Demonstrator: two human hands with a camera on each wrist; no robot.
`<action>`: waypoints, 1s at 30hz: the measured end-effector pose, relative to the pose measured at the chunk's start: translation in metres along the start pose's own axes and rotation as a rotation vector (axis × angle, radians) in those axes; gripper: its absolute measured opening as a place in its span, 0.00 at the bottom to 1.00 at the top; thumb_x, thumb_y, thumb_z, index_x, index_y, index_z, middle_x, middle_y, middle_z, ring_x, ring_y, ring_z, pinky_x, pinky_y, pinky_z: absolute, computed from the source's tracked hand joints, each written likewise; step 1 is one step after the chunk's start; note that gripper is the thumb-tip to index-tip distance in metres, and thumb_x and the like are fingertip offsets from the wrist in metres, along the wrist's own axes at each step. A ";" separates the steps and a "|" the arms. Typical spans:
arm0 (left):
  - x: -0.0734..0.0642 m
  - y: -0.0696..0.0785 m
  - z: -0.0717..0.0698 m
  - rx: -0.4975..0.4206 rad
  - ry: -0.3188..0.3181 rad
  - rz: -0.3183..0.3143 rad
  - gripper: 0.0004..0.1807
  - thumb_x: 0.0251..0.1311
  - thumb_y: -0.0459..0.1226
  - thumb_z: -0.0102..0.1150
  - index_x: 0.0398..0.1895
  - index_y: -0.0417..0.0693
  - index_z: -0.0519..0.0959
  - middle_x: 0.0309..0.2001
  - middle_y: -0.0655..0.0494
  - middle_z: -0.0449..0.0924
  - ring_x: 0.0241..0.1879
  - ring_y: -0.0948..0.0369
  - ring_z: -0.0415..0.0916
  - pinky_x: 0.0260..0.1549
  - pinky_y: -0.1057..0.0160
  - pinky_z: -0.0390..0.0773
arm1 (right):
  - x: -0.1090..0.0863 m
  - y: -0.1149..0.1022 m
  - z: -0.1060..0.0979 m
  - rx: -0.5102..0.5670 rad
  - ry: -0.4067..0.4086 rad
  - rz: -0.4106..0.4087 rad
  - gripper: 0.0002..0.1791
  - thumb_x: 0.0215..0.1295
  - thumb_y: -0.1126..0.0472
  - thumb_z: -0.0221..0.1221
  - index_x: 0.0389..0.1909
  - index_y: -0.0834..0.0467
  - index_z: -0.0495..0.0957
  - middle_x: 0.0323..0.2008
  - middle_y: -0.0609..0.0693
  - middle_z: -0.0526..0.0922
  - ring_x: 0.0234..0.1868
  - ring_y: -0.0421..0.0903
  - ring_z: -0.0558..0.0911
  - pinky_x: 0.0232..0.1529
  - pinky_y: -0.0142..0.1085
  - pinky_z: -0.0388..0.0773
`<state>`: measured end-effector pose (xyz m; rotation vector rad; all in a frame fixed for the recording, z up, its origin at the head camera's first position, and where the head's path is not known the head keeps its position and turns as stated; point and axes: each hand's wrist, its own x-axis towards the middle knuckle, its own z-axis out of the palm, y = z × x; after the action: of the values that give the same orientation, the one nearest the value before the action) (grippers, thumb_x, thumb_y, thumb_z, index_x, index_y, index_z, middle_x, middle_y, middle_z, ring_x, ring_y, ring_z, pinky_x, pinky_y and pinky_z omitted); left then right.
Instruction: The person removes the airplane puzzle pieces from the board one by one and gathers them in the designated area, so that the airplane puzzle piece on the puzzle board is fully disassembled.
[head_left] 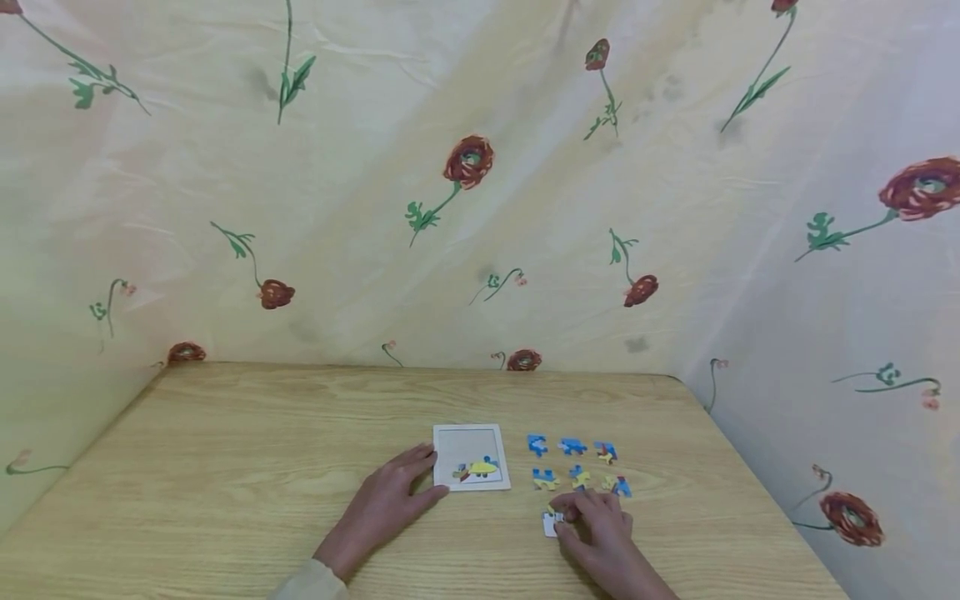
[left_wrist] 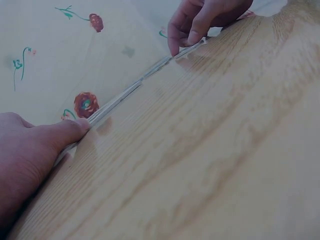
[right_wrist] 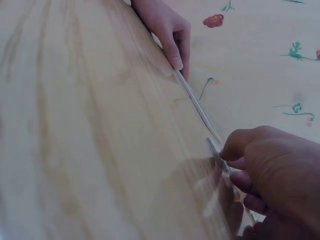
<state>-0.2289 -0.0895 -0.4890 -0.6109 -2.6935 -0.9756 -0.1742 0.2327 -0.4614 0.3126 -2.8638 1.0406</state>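
Head view: right hand (head_left: 597, 530) pinches a puzzle piece (head_left: 550, 526); left hand (head_left: 388, 493), fingers spread, could skew the frame (head_left: 463, 445) by pushing.

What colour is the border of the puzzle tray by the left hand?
The tray border is white; it shows best in the head view.

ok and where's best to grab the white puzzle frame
I'd pinch the white puzzle frame by its right rim, coming from the right: it lies flat, that straight edge is uncovered, and the left hand touches the left rim.
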 end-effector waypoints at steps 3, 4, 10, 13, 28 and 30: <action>0.000 0.000 -0.001 -0.001 -0.001 -0.003 0.32 0.67 0.52 0.67 0.64 0.39 0.80 0.70 0.46 0.74 0.69 0.46 0.70 0.63 0.39 0.73 | 0.000 0.000 0.001 -0.013 -0.003 -0.010 0.12 0.66 0.64 0.69 0.44 0.45 0.83 0.35 0.37 0.72 0.49 0.47 0.64 0.46 0.48 0.56; 0.000 0.000 -0.001 0.000 -0.001 -0.003 0.31 0.67 0.52 0.67 0.64 0.39 0.80 0.70 0.47 0.74 0.69 0.47 0.70 0.64 0.39 0.72 | 0.000 0.000 0.001 -0.016 -0.004 -0.014 0.12 0.66 0.65 0.69 0.44 0.44 0.83 0.36 0.37 0.72 0.49 0.47 0.64 0.46 0.48 0.55; 0.000 0.001 -0.001 0.003 -0.005 -0.005 0.31 0.67 0.51 0.67 0.65 0.40 0.80 0.70 0.47 0.73 0.70 0.47 0.69 0.65 0.40 0.72 | 0.000 0.000 0.000 -0.029 -0.016 0.002 0.12 0.67 0.64 0.69 0.46 0.44 0.84 0.36 0.36 0.72 0.47 0.45 0.63 0.45 0.46 0.57; 0.000 0.001 -0.001 0.004 -0.003 -0.003 0.32 0.67 0.52 0.67 0.65 0.39 0.80 0.70 0.46 0.73 0.70 0.47 0.69 0.64 0.40 0.72 | 0.000 0.000 0.000 -0.028 -0.025 0.019 0.12 0.67 0.63 0.69 0.47 0.45 0.84 0.36 0.36 0.72 0.46 0.45 0.63 0.44 0.45 0.57; 0.000 0.000 -0.001 0.003 -0.003 0.007 0.33 0.67 0.53 0.67 0.64 0.37 0.80 0.69 0.44 0.74 0.69 0.46 0.70 0.64 0.39 0.72 | 0.000 0.000 -0.001 0.007 -0.027 0.043 0.11 0.69 0.60 0.68 0.49 0.46 0.83 0.38 0.37 0.73 0.49 0.45 0.64 0.45 0.45 0.58; 0.000 0.000 -0.001 -0.005 -0.005 0.005 0.33 0.67 0.53 0.66 0.64 0.37 0.80 0.70 0.44 0.74 0.70 0.46 0.70 0.64 0.40 0.72 | -0.001 0.001 -0.002 0.015 -0.023 0.035 0.10 0.69 0.60 0.68 0.48 0.46 0.82 0.38 0.38 0.73 0.49 0.45 0.64 0.45 0.45 0.58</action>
<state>-0.2286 -0.0906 -0.4882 -0.6210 -2.6934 -0.9807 -0.1737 0.2342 -0.4605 0.2782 -2.8934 1.0722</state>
